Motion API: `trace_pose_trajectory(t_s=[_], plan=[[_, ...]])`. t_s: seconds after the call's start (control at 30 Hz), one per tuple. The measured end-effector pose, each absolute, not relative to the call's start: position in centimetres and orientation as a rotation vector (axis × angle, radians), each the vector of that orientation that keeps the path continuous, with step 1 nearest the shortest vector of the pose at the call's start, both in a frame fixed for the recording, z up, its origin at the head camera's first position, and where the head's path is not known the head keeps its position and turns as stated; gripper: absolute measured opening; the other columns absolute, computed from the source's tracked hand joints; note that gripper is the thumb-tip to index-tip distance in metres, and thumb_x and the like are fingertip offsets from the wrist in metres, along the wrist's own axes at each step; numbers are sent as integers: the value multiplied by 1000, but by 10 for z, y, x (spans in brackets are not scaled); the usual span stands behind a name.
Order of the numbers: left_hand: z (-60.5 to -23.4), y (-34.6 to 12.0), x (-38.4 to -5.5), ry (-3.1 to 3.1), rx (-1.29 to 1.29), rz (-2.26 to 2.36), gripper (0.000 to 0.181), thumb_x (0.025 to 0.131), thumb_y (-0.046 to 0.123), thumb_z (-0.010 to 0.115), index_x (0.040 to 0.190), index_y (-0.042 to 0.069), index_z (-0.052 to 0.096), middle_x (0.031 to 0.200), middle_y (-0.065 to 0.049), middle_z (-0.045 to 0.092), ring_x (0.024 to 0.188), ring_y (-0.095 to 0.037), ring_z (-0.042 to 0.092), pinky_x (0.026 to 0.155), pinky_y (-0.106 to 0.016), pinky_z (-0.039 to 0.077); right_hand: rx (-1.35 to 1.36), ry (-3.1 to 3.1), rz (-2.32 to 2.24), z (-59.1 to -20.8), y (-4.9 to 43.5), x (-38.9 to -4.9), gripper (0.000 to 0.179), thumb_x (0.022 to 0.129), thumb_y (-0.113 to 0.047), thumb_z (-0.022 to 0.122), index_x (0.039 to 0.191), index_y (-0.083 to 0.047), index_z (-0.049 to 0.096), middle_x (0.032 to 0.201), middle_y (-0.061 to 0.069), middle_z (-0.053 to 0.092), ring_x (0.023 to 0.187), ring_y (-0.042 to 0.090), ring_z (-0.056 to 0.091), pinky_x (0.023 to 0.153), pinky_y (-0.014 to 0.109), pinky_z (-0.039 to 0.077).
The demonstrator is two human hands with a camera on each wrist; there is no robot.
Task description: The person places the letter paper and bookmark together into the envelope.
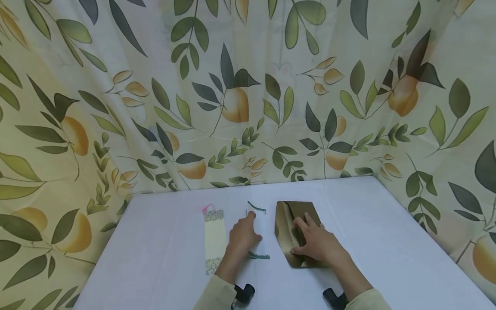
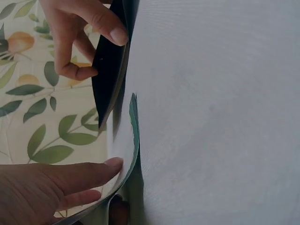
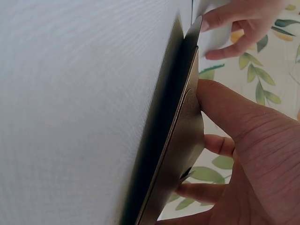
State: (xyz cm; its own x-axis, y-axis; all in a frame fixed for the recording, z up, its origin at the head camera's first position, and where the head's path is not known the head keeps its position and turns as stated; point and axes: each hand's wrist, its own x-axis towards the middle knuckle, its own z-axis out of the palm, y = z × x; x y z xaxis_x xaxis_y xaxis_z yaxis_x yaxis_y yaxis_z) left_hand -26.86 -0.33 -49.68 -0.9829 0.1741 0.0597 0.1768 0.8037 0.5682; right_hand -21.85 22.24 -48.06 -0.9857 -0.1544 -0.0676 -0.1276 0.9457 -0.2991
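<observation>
My left hand [image 1: 243, 232] pinches a white card with green edging [image 2: 123, 161] at both ends. Seen from the left wrist, the card bows, with the thumb on its upper face. My right hand [image 1: 317, 243] holds a shiny gold envelope [image 1: 300, 209], its thumb and fingertips spread over the folded side. In the right wrist view, the envelope [image 3: 180, 126] bulges up close over the white tabletop, and a dark slit shows near the fingertips. Left of the left hand lies a cream bookmark [image 1: 215, 239] with glittery bands and a pink loop.
A white-covered table [image 1: 155, 241] bears everything. Behind it and at both sides hangs a leaf-and-fruit patterned curtain [image 1: 248, 142]. Black wrist cameras show at the left wrist [image 1: 245, 294] and the right wrist [image 1: 335, 298].
</observation>
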Motion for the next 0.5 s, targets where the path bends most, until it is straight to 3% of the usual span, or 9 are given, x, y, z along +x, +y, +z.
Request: trace_pose_trajectory(t_s=[0.27,0.5], plan=[[-482,-14,-270,-2949,-394,-1046,44,81,13,88,121,6,71,116,-16,73,99,-35,69,70,-47,53,-249,3025,-460,-481,223,-218,72,76,-48,90,129,-19,50,153,38,35,116,75,45,79,78,46],[-467,-22,-271,-2948,-473,-1217,42,84,8,85,123,4,72,100,-16,70,82,-25,62,66,-40,51,-250,3018,-471,-482,223,-218,72,77,-46,90,130,-19,49,154,39,33,116,76,43,80,79,46]])
